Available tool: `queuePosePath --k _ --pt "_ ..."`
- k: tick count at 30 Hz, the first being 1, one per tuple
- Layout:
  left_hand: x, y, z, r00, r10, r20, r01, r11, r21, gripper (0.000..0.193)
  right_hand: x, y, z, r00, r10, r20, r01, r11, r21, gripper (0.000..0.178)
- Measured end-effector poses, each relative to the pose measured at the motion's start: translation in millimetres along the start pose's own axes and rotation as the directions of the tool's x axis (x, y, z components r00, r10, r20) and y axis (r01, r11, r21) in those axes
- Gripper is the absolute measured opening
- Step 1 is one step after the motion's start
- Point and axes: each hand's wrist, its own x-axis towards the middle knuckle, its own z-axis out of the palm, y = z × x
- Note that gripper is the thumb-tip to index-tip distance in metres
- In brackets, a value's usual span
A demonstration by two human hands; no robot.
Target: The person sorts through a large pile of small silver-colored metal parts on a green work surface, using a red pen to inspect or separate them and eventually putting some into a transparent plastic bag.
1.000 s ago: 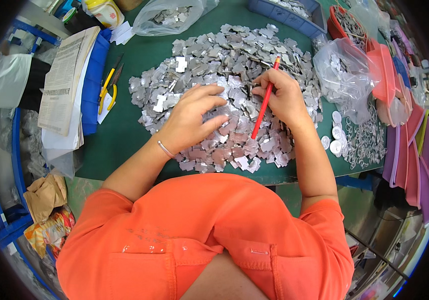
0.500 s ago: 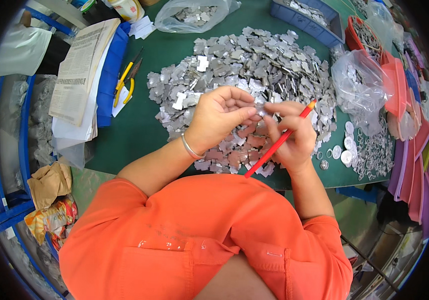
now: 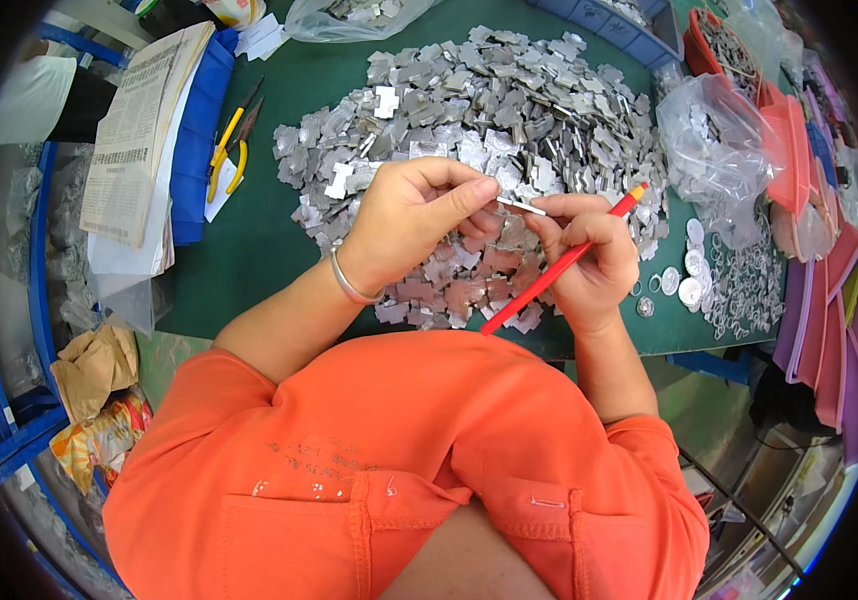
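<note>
Between both hands, a small thin metal piece (image 3: 521,206) is held nearly edge-on, so it shows as a bright narrow strip. My left hand (image 3: 419,208) pinches its left end between thumb and forefinger; a bangle circles that wrist. At the other end, my right hand (image 3: 594,255) grips it with the fingertips. A red pencil (image 3: 539,288) also rests in my right hand, slanting between the fingers with its yellowish tip up to the right. Beneath and beyond the hands spreads a large heap of flat, notched silver metal pieces (image 3: 509,100).
Left of the heap lie yellow-handled pliers (image 3: 229,165) and a blue bin (image 3: 197,150) with papers (image 3: 139,140) against it. To the right are a plastic bag of parts (image 3: 714,150), metal discs (image 3: 691,290) and small rings (image 3: 744,290). A blue-grey crate (image 3: 619,35) stands at the back.
The metal piece has turned and now shows as a bright strip between the fingertips. My hands have shifted slightly, the right one still with the pencil. The whole view has moved a little.
</note>
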Motion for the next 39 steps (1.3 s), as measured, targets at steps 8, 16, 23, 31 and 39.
queuePosePath --k 8,16,23,31,39 --pt "2 -3 1 0.999 -0.031 0.028 0.035 0.982 -0.184 0.019 -1 -6 11 0.991 0.088 -0.104 -0.067 0.979 0.193 0.028" --pt "-1 -7 4 0.965 0.250 -0.081 -0.246 0.967 0.062 0.013 -4 -15 7 0.825 0.543 0.153 -0.505 0.589 0.631 0.012" --pt "0 -15 4 0.891 0.453 -0.024 -0.442 0.879 0.177 0.011 -3 -23 13 0.874 0.478 0.087 -0.429 0.677 0.598 0.017" --pt "2 -14 1 0.702 0.696 0.150 -0.650 0.541 0.533 0.016 -3 -27 13 0.908 0.418 0.027 -0.355 0.733 0.581 0.024" --pt "8 -2 -23 0.690 0.718 -0.094 -0.517 0.580 0.629 0.011 68 60 -125 0.950 -0.189 -0.250 -0.090 0.598 -0.796 0.017"
